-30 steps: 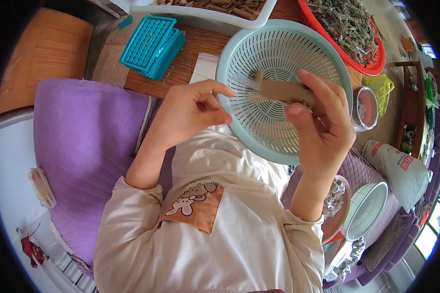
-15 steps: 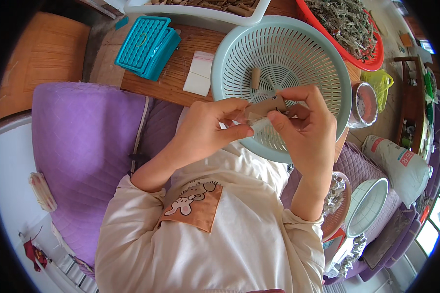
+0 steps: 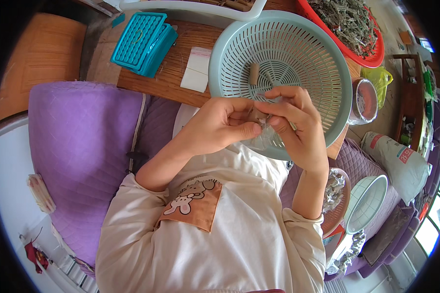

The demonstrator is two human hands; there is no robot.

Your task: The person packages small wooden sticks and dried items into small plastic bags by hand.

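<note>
Our left hand (image 3: 224, 121) is nearly closed, its thumb and bent fingers pinching a short brown tube (image 3: 258, 115) that is mostly hidden behind them. Our right hand (image 3: 300, 124) meets it fingertip to fingertip, thumb and forefinger close together at the tube's right end; we cannot tell whether they grip the tube, the film or neither. Clear film (image 3: 263, 140) hangs crumpled just below the right thumb, its upper part hidden.

Right beyond both hands we have a wide grey-green basket (image 3: 325, 68), its near rim running below the fingers. A second brown tube (image 3: 253, 74) lies inside it, ahead of our fingertips and apart from them.

Ahead of the left hand, on the wooden table (image 3: 181, 52), we see white slips (image 3: 196, 71) beside the basket; farther out to the left sits a teal tray (image 3: 143, 41) with rows of round cups. Beyond, a white tub (image 3: 195, 9) holds brown pieces.

Far ahead of the right hand is a red basket (image 3: 375, 59), heaped with tangled greyish strips. Off to that hand's right stand a clear tub (image 3: 363, 117) and, behind it, a yellow bag (image 3: 379, 87). Nearer us, beside the right forearm, a pink basket (image 3: 338, 215) holds crumpled silvery foil, with a pale bowl (image 3: 369, 205) next to it.
</note>
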